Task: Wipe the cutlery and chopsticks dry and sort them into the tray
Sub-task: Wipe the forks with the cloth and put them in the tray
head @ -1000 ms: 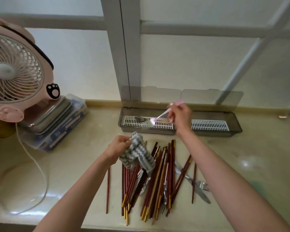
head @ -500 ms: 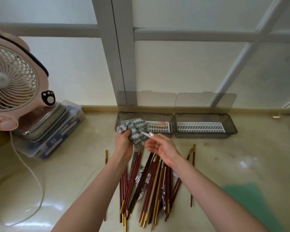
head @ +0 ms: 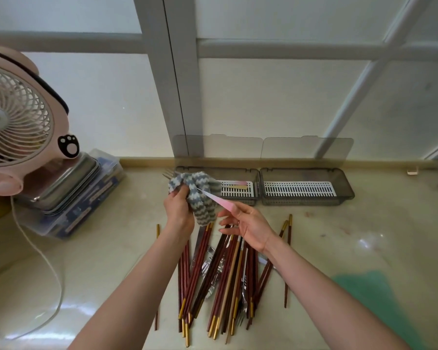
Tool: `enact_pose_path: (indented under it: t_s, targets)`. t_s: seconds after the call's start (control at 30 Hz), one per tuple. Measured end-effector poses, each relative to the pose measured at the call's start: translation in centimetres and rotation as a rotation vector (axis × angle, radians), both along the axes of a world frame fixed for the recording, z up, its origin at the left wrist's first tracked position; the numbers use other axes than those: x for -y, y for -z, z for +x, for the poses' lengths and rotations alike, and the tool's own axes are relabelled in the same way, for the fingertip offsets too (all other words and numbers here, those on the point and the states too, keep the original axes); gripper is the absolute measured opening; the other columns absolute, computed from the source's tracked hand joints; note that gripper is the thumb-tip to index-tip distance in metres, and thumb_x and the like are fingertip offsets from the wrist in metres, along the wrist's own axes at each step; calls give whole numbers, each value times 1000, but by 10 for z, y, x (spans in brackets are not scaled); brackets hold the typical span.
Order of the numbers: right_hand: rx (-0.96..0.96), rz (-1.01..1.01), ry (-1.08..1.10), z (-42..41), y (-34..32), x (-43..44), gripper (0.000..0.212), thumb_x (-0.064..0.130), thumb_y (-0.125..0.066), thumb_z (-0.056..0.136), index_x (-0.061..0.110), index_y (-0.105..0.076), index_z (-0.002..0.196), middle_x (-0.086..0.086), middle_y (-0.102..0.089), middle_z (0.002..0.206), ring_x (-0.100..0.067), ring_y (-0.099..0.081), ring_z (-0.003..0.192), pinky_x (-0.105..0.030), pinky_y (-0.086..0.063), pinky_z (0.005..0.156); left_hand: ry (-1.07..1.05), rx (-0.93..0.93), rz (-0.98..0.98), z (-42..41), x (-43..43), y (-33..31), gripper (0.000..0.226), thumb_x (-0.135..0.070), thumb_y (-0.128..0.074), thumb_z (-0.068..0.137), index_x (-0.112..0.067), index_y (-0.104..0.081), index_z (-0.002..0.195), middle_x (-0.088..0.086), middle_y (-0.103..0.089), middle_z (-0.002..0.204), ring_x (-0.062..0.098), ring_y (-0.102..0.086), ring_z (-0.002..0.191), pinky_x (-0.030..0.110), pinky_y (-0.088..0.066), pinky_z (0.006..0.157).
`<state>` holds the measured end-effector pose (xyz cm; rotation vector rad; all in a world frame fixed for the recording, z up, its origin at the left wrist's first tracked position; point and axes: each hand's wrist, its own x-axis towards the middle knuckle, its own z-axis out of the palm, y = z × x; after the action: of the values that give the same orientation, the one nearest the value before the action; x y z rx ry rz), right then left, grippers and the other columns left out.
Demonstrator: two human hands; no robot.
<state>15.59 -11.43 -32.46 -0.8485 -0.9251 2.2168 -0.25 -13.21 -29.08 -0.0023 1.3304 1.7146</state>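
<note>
My left hand [head: 178,213] grips a grey-and-white striped cloth [head: 200,195] wrapped round a pink-handled fork [head: 216,198]. The fork's tines stick out of the cloth at the upper left. My right hand [head: 248,223] pinches the end of the pink handle. Behind the hands stands a grey two-compartment tray [head: 301,171] with white slotted inserts. Its left compartment holds a pink and a beige handle, partly hidden by the cloth. A pile of red-brown chopsticks [head: 225,279] with gold ends lies on the counter under my forearms, with metal forks mixed in.
A pink fan [head: 15,120] stands at the left on stacked metal trays and a plastic box [head: 86,198], its white cord [head: 48,269] looping over the counter. A green patch [head: 379,299] lies at the front right. The tray's lids lean on the window.
My right hand left a pink-handled piece in the tray's left compartment, came back toward me, and now holds another pink-handled fork in the cloth. The view has shifted closer.
</note>
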Motion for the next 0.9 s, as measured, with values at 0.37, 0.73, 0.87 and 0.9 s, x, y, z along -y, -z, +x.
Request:
enact_pose_path:
  t_s: [0.37, 0.73, 0.87, 0.9]
  targets:
    - [282, 30, 146, -25, -12, 0, 41, 16, -72, 77, 4, -53, 111, -10, -65, 99, -20, -68, 70, -34, -57, 52, 273, -107, -50, 35, 17, 4, 18, -13, -44, 96, -4, -60, 93, 14, -66, 96, 25, -66, 89, 32, -55, 69]
    - [589, 370, 396, -25, -13, -15, 24, 19, -63, 87, 21, -61, 111, 5, -61, 98, -11, -57, 87, -24, -48, 75, 583, -727, -372, 34, 15, 16, 16, -9, -60, 88, 1, -63, 100, 9, -66, 97, 20, -65, 83, 25, -55, 70]
    - [605, 404, 303, -34, -18, -19, 16, 9, -58, 91, 11, -68, 104, -2, -66, 81, 2, -55, 60, -10, -44, 55, 711, -837, -381, 43, 19, 23, 5, -3, -57, 88, -3, -62, 90, 4, -62, 85, 14, -61, 73, 12, -47, 50]
    - [594, 387, 306, -33, -18, -20, 15, 7, -57, 91, 10, -68, 101, -3, -65, 76, 3, -53, 52, -11, -42, 52, 725, -833, -373, 43, 20, 24, 5, -5, -57, 88, -3, -62, 90, 5, -63, 87, 16, -62, 76, 12, -47, 51]
